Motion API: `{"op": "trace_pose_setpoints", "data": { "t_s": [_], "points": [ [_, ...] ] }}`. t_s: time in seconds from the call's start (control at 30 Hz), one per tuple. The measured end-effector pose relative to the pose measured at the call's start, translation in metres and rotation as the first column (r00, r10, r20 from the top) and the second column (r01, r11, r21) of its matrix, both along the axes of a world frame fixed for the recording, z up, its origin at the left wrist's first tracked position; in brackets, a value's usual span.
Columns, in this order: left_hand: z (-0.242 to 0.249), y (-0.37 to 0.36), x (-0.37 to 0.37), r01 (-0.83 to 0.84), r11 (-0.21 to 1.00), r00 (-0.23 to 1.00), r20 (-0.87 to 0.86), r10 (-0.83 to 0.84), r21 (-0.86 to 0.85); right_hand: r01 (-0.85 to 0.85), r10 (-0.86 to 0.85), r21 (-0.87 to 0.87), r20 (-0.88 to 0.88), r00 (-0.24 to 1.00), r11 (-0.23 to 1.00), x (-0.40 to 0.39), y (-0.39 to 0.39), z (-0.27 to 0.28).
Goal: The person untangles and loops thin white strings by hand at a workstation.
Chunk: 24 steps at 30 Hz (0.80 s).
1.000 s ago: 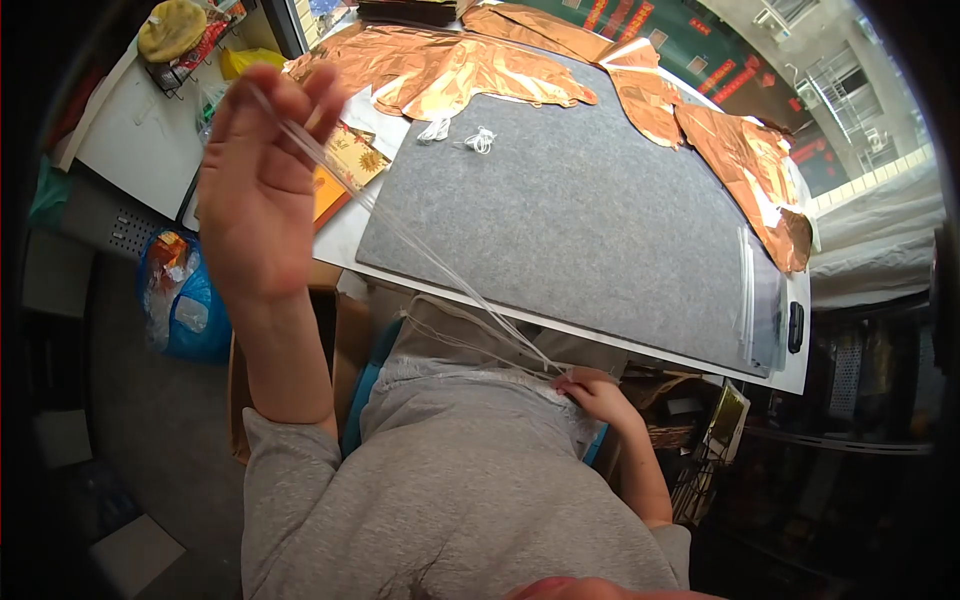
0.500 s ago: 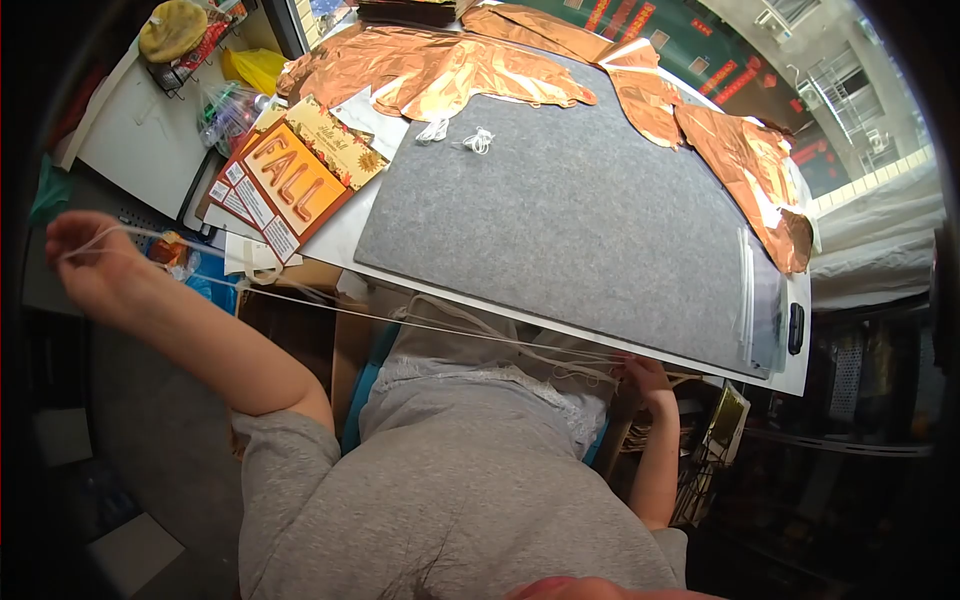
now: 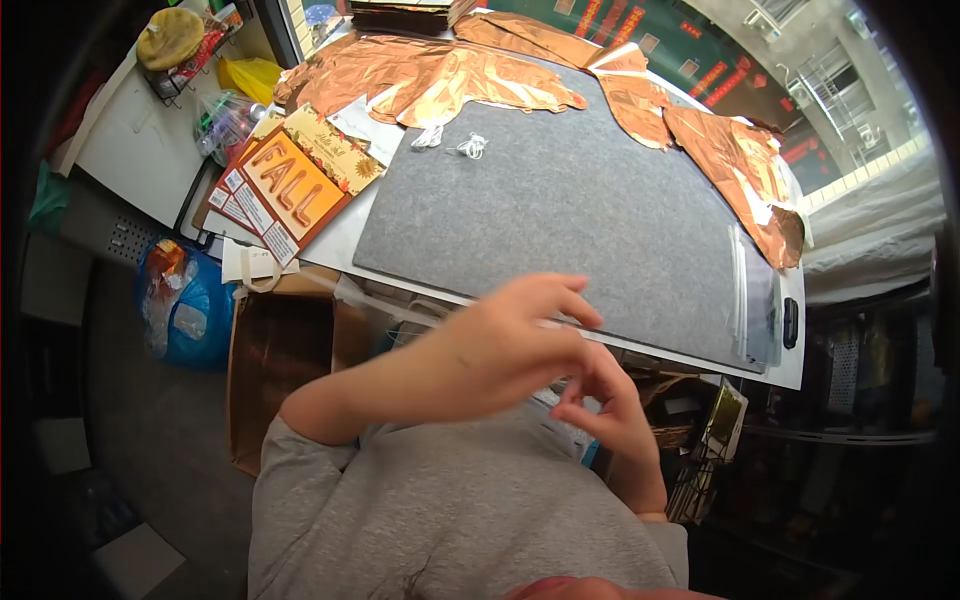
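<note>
My left hand [image 3: 525,340] is over the front edge of the table, blurred, its index finger stretched to the right and its other fingers mostly hidden. Just beneath it, my right hand [image 3: 610,405] is closed, thumb and fingers curled together. Any string between the hands is hidden. A thin white string [image 3: 392,335] hangs in a loose loop below the table edge, behind my left forearm. On the grey felt mat [image 3: 530,210] lie two wound bundles of white string [image 3: 472,147]. Flat copper foil balloons [image 3: 440,75] are spread along the mat's back and right edges.
Printed FALL packets [image 3: 290,185] lie at the table's left. Clear plastic strips [image 3: 745,300] rest at the mat's right. A cardboard box [image 3: 285,350] and a blue bag [image 3: 185,310] stand below on the left. A dark stack [image 3: 410,15] sits at the back.
My left hand has swung from the far left to beside my right hand. The string stretched between them no longer shows taut. My right hand has shifted slightly down and left.
</note>
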<state>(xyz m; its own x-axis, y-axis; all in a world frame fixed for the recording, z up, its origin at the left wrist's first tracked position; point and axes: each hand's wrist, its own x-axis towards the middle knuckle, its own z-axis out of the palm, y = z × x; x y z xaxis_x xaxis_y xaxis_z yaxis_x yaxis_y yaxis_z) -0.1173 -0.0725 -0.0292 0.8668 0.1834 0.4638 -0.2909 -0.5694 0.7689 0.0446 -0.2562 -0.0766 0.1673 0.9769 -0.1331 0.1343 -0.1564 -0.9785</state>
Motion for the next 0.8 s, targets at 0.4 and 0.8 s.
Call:
{"op": "trace_pose_setpoints", "data": {
  "t_s": [0.4, 0.8],
  "points": [
    [0.015, 0.034, -0.049, -0.418, 0.901, 0.909, 0.065, 0.413, 0.116, 0.031, -0.020, 0.117, -0.087, 0.996, 0.993, 0.003, 0.005, 0.025],
    [0.005, -0.006, -0.006, 0.049, 0.973, 0.999, 0.010, -0.048, -0.224, -0.098, -0.163, 0.287, 0.758, 0.632, 0.953, -0.017, 0.043, 0.093]
  ]
}}
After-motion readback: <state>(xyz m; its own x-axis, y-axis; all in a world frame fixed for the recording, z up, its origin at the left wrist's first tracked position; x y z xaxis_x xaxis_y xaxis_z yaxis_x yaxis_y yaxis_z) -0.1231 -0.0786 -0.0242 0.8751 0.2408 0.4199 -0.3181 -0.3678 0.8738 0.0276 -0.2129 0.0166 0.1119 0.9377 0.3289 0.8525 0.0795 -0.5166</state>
